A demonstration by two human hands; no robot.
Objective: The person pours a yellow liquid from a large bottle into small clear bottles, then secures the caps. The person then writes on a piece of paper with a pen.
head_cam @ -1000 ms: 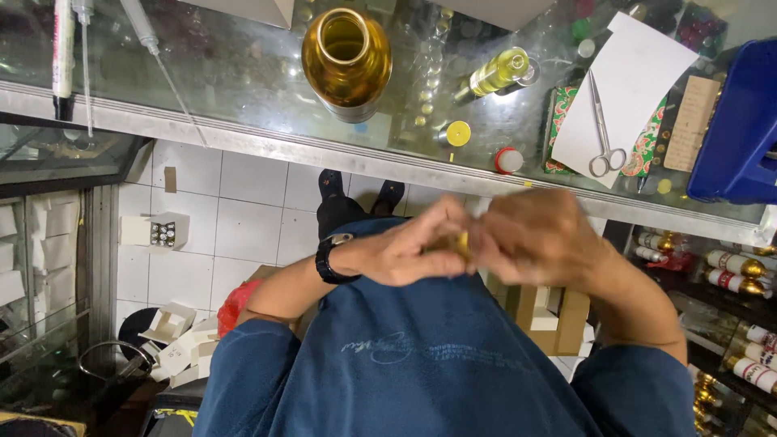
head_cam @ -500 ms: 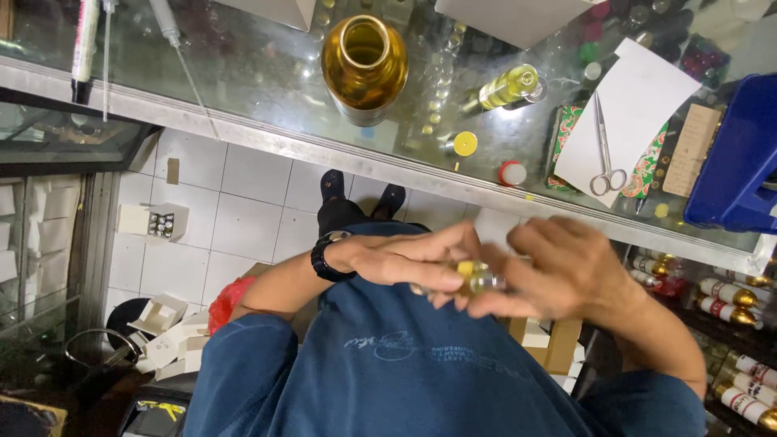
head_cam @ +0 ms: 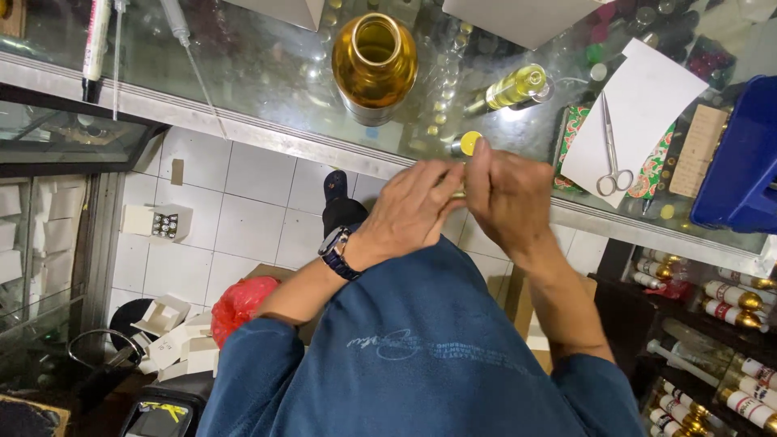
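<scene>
A small vial [head_cam: 458, 193], mostly hidden, is pinched between the fingertips of the left hand [head_cam: 413, 212] and the right hand [head_cam: 508, 194], held just in front of the counter [head_cam: 267, 77] edge; only a sliver of pale gold shows, so which hand bears it I cannot tell. Both hands are closed narrowly round it, and the step looks like fitting or twisting its cap. The next move would call for a steady pinch and a fine turn. Beyond the vial on the counter stand a yellow cap [head_cam: 469, 142], a lying bottle [head_cam: 513, 87] and a big amber bottle [head_cam: 375, 58]; scissors [head_cam: 611, 146] lie rightward. Compared with half a second ago, the hands have risen toward the counter edge and the vial's yellow top is now covered.
</scene>
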